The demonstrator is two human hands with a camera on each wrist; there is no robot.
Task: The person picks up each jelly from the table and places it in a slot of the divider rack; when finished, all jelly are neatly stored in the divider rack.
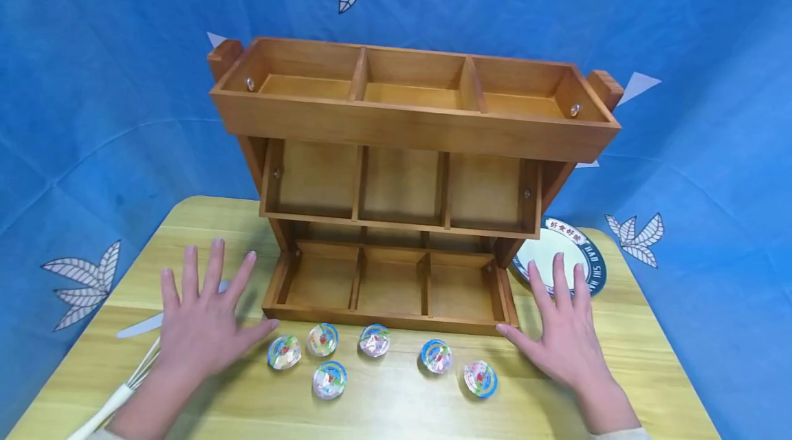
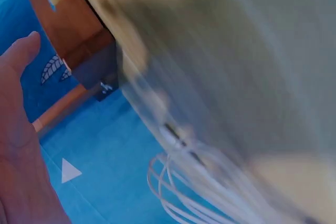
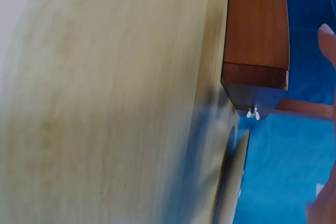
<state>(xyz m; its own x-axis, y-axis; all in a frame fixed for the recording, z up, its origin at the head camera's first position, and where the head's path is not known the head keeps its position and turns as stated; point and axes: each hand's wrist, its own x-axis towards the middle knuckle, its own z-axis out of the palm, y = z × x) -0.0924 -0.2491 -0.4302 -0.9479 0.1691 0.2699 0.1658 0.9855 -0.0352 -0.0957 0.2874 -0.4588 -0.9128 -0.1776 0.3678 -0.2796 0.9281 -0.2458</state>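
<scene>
Between a wide-spread left hand at lower left and a wide-spread right hand at lower right, both grasping nothing: six small cups strewn across lower centre.
Mostly nearer the left hand, the closest just beside its thumb tip; round, with clear glossy walls and lids printed in blue and green. Directly behind, at centre, a three-tier wooden rack, long axis running left to right between the hands; smooth orange-brown boards, rectangular compartments, shiny metal fasteners. At right, partly behind the right fingers, a round plate with dark lettered rim. Furthest, across the upper frame, wrinkled blue cloth with white leaf prints.
</scene>
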